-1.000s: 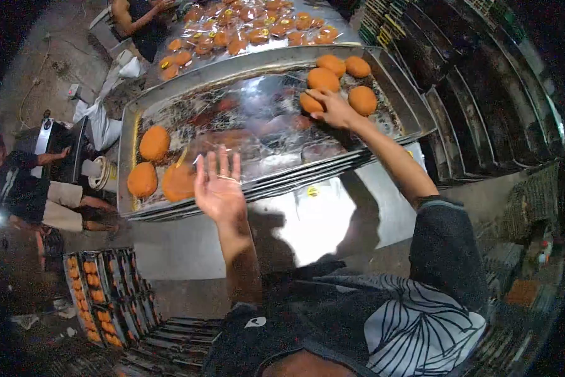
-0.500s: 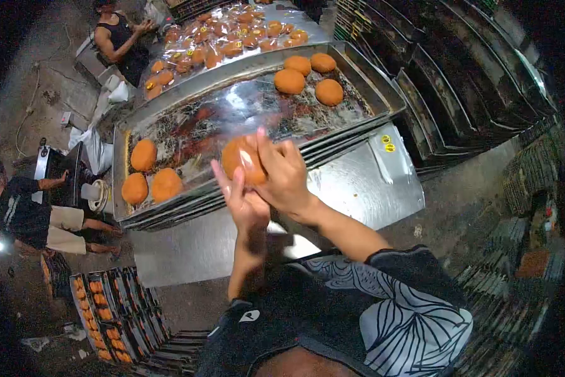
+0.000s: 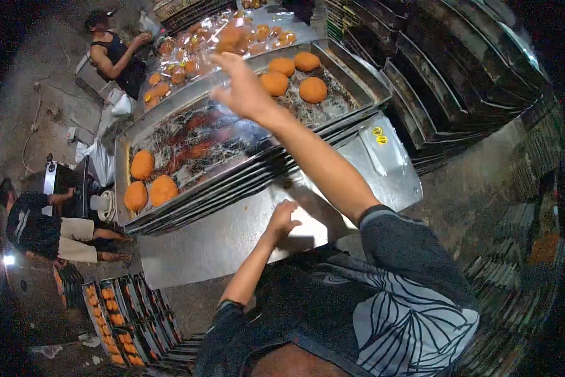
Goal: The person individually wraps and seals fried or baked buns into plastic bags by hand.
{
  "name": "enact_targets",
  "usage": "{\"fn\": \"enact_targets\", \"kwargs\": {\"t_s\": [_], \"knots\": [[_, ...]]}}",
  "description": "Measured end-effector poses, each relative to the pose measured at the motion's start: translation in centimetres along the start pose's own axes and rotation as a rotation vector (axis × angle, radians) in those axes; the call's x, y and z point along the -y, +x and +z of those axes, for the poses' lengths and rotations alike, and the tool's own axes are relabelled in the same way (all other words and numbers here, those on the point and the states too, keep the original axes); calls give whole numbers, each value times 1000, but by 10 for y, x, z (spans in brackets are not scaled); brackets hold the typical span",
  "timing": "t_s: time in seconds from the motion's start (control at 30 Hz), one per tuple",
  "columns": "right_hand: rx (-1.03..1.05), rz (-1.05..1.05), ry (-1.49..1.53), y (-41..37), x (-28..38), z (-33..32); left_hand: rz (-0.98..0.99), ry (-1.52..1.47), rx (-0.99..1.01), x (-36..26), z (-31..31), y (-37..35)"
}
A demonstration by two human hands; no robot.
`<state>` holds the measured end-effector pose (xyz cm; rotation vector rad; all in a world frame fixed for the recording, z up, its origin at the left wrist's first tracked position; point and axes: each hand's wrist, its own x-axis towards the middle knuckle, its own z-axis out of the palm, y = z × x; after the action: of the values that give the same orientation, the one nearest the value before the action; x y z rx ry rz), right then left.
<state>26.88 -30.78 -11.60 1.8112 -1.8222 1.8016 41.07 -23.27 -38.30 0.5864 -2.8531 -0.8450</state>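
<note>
My right hand [image 3: 239,85] is stretched over the tray [image 3: 188,213], open, with its fingers apart and slightly smeared. Just beyond its fingertips is a blurred orange-brown bun [image 3: 232,39] in clear wrap, seemingly in the air above the pile of wrapped buns [image 3: 191,66]. My left hand [image 3: 283,218] hovers near the metal tabletop [image 3: 201,257], thumb and fingers apart, holding nothing. Inside the tray, several unwrapped round buns [image 3: 312,90] sit at the right end. Three more buns [image 3: 164,190] lie at its left end.
A clear plastic packet with yellow round labels [image 3: 380,139] lies on the tabletop's right side. Stacked dark trays [image 3: 458,69] stand at the right. Two people [image 3: 109,53] are at the left. A rack of buns [image 3: 116,320] stands lower left.
The wrapped bun has left both hands and moved forward toward the far pile. My right arm has reached out over the tray; my left hand has drawn back toward my body.
</note>
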Motion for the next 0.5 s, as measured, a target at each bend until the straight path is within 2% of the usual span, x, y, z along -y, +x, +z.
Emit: {"fn": "enact_targets", "kwargs": {"t_s": [0.03, 0.07, 0.1, 0.13, 0.17, 0.2, 0.23, 0.27, 0.3, 0.33, 0.37, 0.4, 0.47, 0.5], "knots": [[-71, -187, 38, -4, 2, 9, -36, -118, 33, 47, 54, -8], [246, -85, 125, -37, 0, -1, 31, -218, -19, 40, 45, -12], [352, -98, 130, -74, -15, -3, 77, -334, 63, 62, 53, -5], [546, 292, 490, -117, -11, -20, -67, -302, 91, 39, 30, -6], [536, 149, 240, -179, -59, -10, -51, -347, -46, 43, 33, -6], [828, 636, 210, -228, -66, -24, 3, -382, -141, 53, 33, -4], [985, 653, 106, -252, -66, -37, -124, -475, -85, 44, 12, -3], [886, 526, 234, -284, -84, -32, -254, -571, -19, 25, -9, -5], [809, 568, 171, -286, -85, -29, -247, -575, -23, 16, -13, -1], [731, 614, 110, -282, -79, -25, -294, -730, -28, 8, -13, 2], [654, 722, 185, -274, -78, -26, -342, -884, -32, 1, -13, 5], [654, 721, 179, -271, -74, -36, -338, -888, -33, -7, -19, 6], [640, 647, 157, -273, -69, -54, -348, -1040, 148, -16, -31, 7], [591, 699, 39, -281, -65, -61, -371, -945, 158, -7, -15, 9]]}}
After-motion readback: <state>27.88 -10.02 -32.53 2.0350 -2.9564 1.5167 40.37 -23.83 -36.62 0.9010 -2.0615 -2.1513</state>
